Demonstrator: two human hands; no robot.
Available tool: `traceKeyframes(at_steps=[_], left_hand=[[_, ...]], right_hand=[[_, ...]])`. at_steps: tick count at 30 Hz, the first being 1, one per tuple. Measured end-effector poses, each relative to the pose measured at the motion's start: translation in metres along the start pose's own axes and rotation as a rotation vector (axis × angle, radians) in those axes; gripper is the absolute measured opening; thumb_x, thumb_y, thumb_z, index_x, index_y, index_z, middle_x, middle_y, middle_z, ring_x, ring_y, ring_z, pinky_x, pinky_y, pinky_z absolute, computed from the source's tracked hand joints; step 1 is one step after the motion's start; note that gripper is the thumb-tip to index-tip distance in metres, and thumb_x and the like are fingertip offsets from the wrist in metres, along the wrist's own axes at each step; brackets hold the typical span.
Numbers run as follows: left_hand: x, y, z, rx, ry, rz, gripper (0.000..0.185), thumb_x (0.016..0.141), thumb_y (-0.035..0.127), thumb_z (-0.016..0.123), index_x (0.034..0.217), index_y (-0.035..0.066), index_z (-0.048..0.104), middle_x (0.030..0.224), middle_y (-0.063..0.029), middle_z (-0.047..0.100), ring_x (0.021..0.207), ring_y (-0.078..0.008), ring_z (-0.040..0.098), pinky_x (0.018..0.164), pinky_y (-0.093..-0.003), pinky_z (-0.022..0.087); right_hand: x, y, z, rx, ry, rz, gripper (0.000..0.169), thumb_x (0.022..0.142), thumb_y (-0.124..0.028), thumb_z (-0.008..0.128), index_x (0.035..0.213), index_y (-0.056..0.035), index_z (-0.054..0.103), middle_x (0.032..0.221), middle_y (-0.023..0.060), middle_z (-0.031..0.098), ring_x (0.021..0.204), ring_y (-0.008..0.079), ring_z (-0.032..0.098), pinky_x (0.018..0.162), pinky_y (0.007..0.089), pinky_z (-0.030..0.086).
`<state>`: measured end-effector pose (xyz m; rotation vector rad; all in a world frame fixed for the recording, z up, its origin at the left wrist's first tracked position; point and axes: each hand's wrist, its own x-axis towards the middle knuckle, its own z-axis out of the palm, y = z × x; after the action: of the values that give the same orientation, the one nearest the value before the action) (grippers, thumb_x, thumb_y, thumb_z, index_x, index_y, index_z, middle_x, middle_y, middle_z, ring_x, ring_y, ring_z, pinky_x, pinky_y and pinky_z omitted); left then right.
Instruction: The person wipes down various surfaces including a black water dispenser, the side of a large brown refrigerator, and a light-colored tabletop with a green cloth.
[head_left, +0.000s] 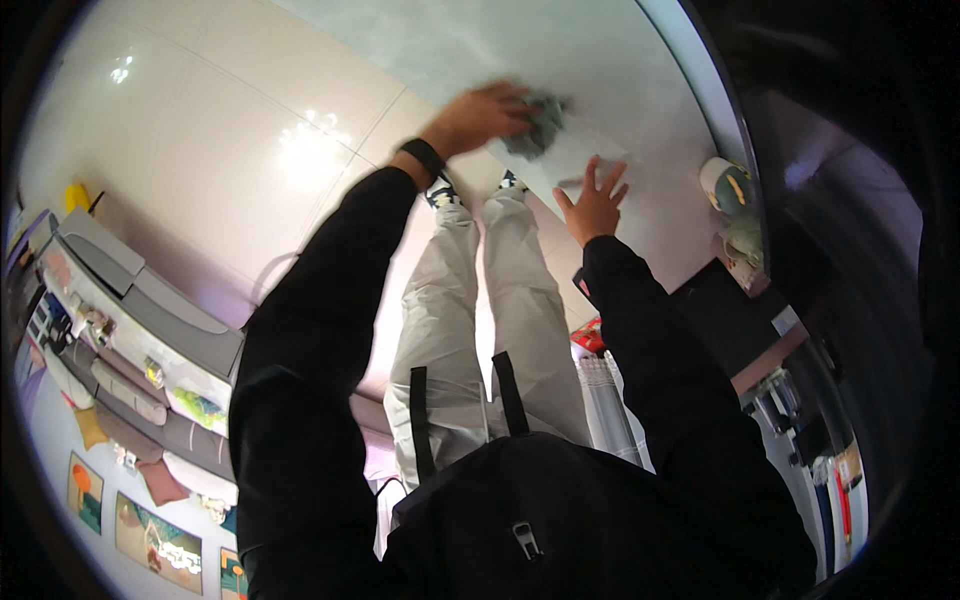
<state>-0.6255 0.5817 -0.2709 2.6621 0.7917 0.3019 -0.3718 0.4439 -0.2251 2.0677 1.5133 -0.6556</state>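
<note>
My left hand (487, 116), blurred and with a black band at the wrist, is on a crumpled grey-green cloth (536, 127). The cloth lies against a pale grey, glossy tabletop (600, 60). To its right, my right hand (596, 206) is held with spread fingers over or on the same surface, near the edge; nothing shows in it. Whether its fingertips touch the surface I cannot tell.
A dark screen (825, 225) rises along the right, with a white and green figurine (726, 184) beside it. A black box (731, 322) is near my right arm. At the left are a grey sofa (142, 375) and a long low cabinet (150, 315) on the tiled floor (225, 165).
</note>
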Motion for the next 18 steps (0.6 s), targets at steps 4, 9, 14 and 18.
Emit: traceKeyframes(at_steps=[4,9,14,18], left_hand=[[-0.033,-0.119,-0.037,0.141,0.051,-0.285,0.047,0.092,0.010,0.067,0.137,0.020,0.062,0.139,-0.0038,0.063,0.126,-0.0261,0.060,0.106,-0.0332,0.052],[-0.027,-0.170,-0.011,0.283,0.578,-0.962,0.049,0.099,0.006,0.053,0.148,0.007,0.052,0.152,-0.0153,0.053,0.135,-0.0351,0.050,0.115,-0.0451,0.041],[0.084,-0.067,0.068,0.370,0.815,-0.993,0.061,0.086,0.011,0.059,0.145,-0.002,0.051,0.142,-0.0243,0.059,0.136,-0.0456,0.051,0.120,-0.0526,0.035],[0.190,0.098,0.076,-0.258,0.311,-0.701,0.049,0.093,0.007,0.058,0.141,0.014,0.058,0.133,-0.0146,0.064,0.132,-0.0328,0.056,0.105,-0.0432,0.052]], right_hand=[[-0.003,0.011,0.012,0.128,-0.090,0.093,0.108,0.091,-0.063,0.066,0.166,-0.0309,-0.004,0.168,0.0320,-0.001,0.149,0.0608,0.018,0.102,0.0685,0.046],[0.000,0.015,0.041,0.177,0.276,-0.145,0.112,0.093,-0.054,0.069,0.166,-0.0156,-0.007,0.166,0.0355,0.001,0.152,0.0585,0.005,0.119,0.0701,0.023],[-0.006,0.002,0.013,0.108,0.031,-0.175,0.119,0.092,-0.043,0.074,0.163,-0.0030,-0.012,0.161,0.0442,0.005,0.152,0.0597,0.000,0.122,0.0679,0.014],[0.000,0.006,0.025,-0.308,-0.066,-0.109,0.106,0.091,-0.044,0.071,0.166,-0.0054,0.005,0.168,0.0290,0.011,0.152,0.0595,0.004,0.120,0.0727,0.013]])
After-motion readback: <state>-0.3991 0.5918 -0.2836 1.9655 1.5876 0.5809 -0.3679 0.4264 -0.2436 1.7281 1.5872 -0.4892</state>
